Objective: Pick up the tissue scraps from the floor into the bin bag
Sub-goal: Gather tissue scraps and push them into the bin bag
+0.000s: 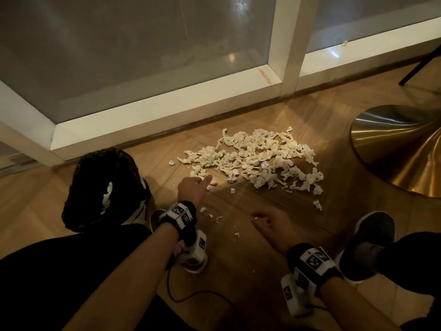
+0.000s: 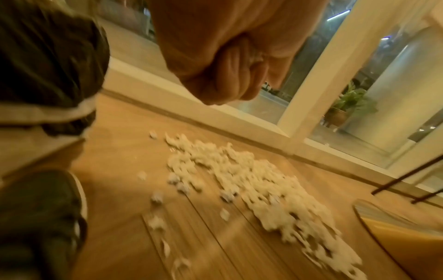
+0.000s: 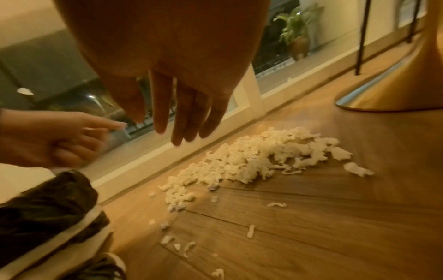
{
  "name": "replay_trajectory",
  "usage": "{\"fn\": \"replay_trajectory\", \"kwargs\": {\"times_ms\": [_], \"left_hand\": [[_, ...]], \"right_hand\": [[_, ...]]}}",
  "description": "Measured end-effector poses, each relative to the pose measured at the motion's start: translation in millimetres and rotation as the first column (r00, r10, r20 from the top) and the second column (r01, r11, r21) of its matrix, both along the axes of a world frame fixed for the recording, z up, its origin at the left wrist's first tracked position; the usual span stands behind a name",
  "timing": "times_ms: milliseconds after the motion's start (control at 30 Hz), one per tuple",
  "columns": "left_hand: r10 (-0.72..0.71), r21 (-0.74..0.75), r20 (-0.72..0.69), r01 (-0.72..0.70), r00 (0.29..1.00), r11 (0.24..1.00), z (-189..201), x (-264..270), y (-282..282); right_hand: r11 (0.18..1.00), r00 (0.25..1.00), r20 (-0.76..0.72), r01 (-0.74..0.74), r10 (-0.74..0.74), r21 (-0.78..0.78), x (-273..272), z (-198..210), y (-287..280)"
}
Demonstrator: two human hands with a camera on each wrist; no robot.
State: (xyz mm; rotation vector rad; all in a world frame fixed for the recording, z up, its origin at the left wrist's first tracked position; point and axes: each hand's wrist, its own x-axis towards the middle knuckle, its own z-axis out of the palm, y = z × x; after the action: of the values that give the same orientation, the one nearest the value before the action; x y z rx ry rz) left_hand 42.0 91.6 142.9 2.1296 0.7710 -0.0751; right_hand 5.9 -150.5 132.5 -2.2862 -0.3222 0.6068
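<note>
Left hand (image 1: 194,187) reaches low toward the near edge of the tissue scraps (image 1: 257,161) in the head view, its fingers curled in with one pointing out; whether it pinches a piece I cannot tell from there. At its left stands the black bin bag (image 1: 105,187), mouth open, with a few white scraps already showing inside. The right hand (image 1: 269,223) hangs above the wooden floor (image 1: 250,259), loose and holding nothing. From the left wrist, that hand (image 2: 230,62) is balled tight above the blurred pile (image 2: 251,189); I make out no tissue in the fist, though it could hide a bit. From the right wrist, the right hand's fingers (image 3: 184,113) dangle straight and relaxed over the heap (image 3: 258,157), with stray bits nearer the shoe (image 3: 103,269). By my reckoning the job is barely begun: a little sits in the bag, but the main pile and the scattered crumbs all remain on the floor.
</note>
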Motion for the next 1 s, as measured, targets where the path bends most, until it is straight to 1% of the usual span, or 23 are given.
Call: {"fn": "replay_trajectory", "kwargs": {"times_ms": [33,100,167,233,300,333,400,467,533,600,633,700,767,800,867,900,933,1000], "left_hand": [[-0.024,0.076,0.012,0.023,1.000,0.997,9.8,3.9,18.2],[-0.023,0.168,0.002,0.023,1.000,0.986,28.8,9.2,56.1],[0.008,0.249,-0.031,0.000,0.999,0.969,47.5,12.5,92.4],[0.070,0.326,-0.095,-0.035,0.993,0.945,61.4,13.5,131.9],[0.125,0.359,-0.116,-0.076,0.985,0.930,72.4,10.3,172.0],[0.129,0.396,-0.122,-0.070,0.984,0.916,77.3,7.1,190.5],[0.102,0.450,-0.176,-0.012,0.979,0.893,87.0,-2.9,220.9],[0.087,0.439,-0.199,0.010,0.976,0.899,88.6,-14.1,245.5],[0.078,0.438,-0.199,0.018,0.977,0.899,80.0,-27.1,266.5],[0.097,0.384,-0.225,-0.004,0.969,0.924,66.2,-39.5,280.2],[0.110,0.329,-0.240,-0.026,0.964,0.944,58.4,-43.8,284.5],[0.141,0.213,-0.256,-0.087,0.956,0.973,53.4,-48.2,286.9],[0.170,0.118,-0.259,-0.144,0.951,0.983,53.8,-47.7,289.0],[0.189,0.116,-0.239,-0.166,0.953,0.979,55.5,-45.9,290.4],[0.245,0.186,-0.209,-0.208,0.947,0.960,59.4,-43.3,293.8],[0.257,0.222,-0.198,-0.212,0.946,0.952,62.2,-42.2,292.5],[0.251,0.217,-0.187,-0.209,0.950,0.953,63.3,-41.1,290.0],[0.226,0.073,-0.187,-0.216,0.956,0.974,62.9,-39.4,282.1]], "right_hand": [[0.999,0.996,-0.085,0.017,-0.020,-0.032,0.9,-3.3,-2.9],[0.992,0.978,-0.203,0.021,-0.046,-0.127,-0.9,-15.7,-10.6],[0.979,0.956,-0.282,0.015,-0.074,-0.206,-5.1,-32.1,-20.1],[0.969,0.927,-0.367,-0.015,-0.079,-0.247,-12.3,-48.4,-29.2],[0.955,0.900,-0.422,-0.027,-0.105,-0.295,-17.9,-68.6,-38.5],[0.946,0.893,-0.433,-0.027,-0.122,-0.324,-19.6,-79.0,-43.3],[0.935,0.882,-0.456,-0.052,-0.122,-0.351,-20.7,-95.8,-51.8],[0.935,0.872,-0.474,-0.059,-0.122,-0.350,-20.4,-104.3,-58.0],[0.929,0.875,-0.467,-0.061,-0.127,-0.366,-20.5,-109.1,-64.3],[0.923,0.874,-0.462,-0.044,-0.150,-0.382,-18.9,-114.9,-66.8],[0.926,0.873,-0.459,-0.024,-0.165,-0.377,-18.1,-116.4,-66.6],[0.926,0.869,-0.457,0.001,-0.187,-0.378,-16.6,-115.6,-64.1],[0.912,0.870,-0.455,-0.013,-0.192,-0.410,-16.6,-109.6,-59.5],[0.909,0.869,-0.455,-0.014,-0.195,-0.416,-16.3,-111.3,-59.6],[0.908,0.872,-0.443,0.002,-0.207,-0.419,-15.1,-118.4,-63.2],[0.910,0.872,-0.444,0.004,-0.206,-0.415,-14.6,-125.7,-66.6],[0.912,0.869,-0.451,-0.001,-0.202,-0.410,-14.1,-134.1,-70.6],[0.917,0.867,-0.462,-0.014,-0.188,-0.399,-16.7,-124.4,-65.7]]}}
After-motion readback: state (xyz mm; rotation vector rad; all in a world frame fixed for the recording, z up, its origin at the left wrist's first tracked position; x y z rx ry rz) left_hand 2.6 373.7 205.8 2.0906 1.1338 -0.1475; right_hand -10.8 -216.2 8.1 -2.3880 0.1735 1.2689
